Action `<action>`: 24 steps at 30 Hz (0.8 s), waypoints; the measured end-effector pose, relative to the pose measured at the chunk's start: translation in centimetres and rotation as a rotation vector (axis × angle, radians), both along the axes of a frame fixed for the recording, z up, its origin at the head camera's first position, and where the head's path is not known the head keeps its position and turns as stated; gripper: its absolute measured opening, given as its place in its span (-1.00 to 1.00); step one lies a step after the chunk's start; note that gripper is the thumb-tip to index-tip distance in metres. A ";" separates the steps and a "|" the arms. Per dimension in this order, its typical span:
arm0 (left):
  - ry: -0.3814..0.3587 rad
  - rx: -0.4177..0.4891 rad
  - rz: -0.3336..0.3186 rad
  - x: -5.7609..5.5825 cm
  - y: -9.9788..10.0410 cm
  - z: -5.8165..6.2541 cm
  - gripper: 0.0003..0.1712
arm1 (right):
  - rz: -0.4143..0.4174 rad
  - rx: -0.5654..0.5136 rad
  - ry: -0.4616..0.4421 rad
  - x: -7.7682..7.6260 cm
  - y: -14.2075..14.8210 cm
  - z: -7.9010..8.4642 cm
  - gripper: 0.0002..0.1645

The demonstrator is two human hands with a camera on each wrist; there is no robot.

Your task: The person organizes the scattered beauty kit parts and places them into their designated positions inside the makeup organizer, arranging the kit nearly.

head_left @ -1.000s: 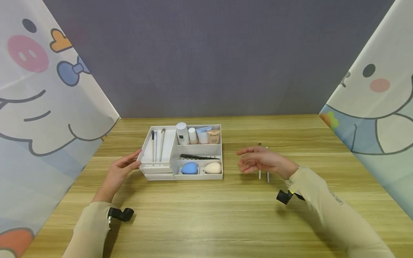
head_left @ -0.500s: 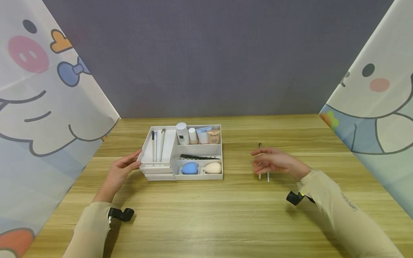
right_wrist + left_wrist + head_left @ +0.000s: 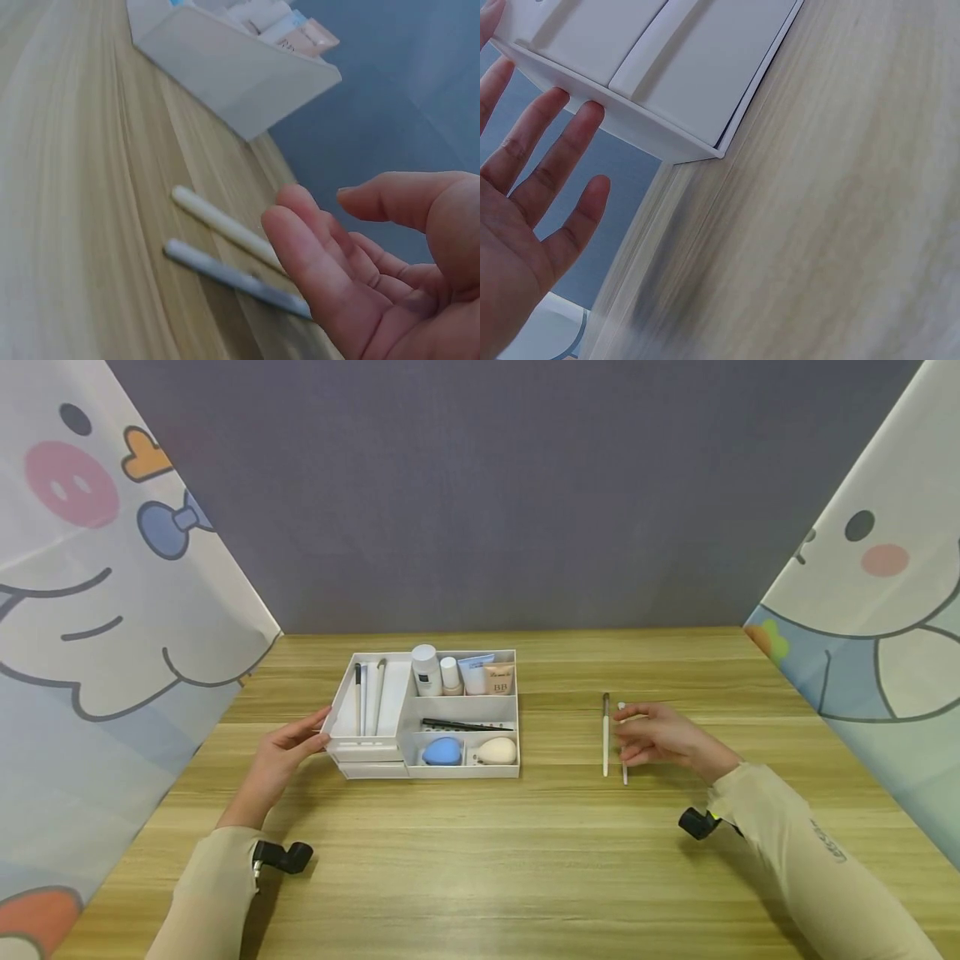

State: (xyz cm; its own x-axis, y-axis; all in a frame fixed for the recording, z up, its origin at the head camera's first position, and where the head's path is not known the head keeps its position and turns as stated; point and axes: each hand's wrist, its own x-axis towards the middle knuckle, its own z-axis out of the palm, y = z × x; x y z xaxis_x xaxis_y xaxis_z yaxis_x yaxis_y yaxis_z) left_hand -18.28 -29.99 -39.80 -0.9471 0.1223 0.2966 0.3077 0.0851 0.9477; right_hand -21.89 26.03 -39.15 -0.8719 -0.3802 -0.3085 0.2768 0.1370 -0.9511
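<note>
A white compartmented makeup organizer (image 3: 367,771) stands left of centre on the table. My left hand (image 3: 283,758) touches its left side; in the left wrist view the fingers are extended, fingertips (image 3: 590,114) against the outer wall. To the organizer's right lie a makeup brush (image 3: 605,743) with a pale handle and dark tip, and a slim whitish stick (image 3: 625,776) roughly parallel to it. Over that stick hovers my right hand (image 3: 660,739), partly hiding it. The right wrist view shows this hand's fingers loosely bent, thumb apart, nothing between them.
Inside the organizer are several slim brushes (image 3: 378,697), a white bottle (image 3: 425,672), small tubes (image 3: 498,679), a black pencil (image 3: 461,725), a blue sponge (image 3: 442,751) and a cream sponge (image 3: 497,750). A grey panel (image 3: 510,502) rises behind the table (image 3: 480,860).
My right hand has moved right, away from the organizer, passing over the makeup brush to the whitish stick. The left hand has stayed at the organizer's side.
</note>
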 end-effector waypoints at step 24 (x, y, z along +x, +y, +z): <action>0.026 0.021 -0.024 -0.2 -0.1 -0.2 -0.53 | -0.021 0.387 0.073 -2.0 0.3 -1.6 -0.33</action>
State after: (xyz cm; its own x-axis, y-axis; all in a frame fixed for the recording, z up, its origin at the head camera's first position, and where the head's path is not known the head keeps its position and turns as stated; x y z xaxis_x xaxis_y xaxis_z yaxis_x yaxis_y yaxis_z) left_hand -18.44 -30.13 -39.96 -0.9360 0.1382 0.3238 0.3340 0.0581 0.9408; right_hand -23.85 26.34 -40.76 -0.9033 -0.2299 -0.3623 0.2168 0.4842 -0.8477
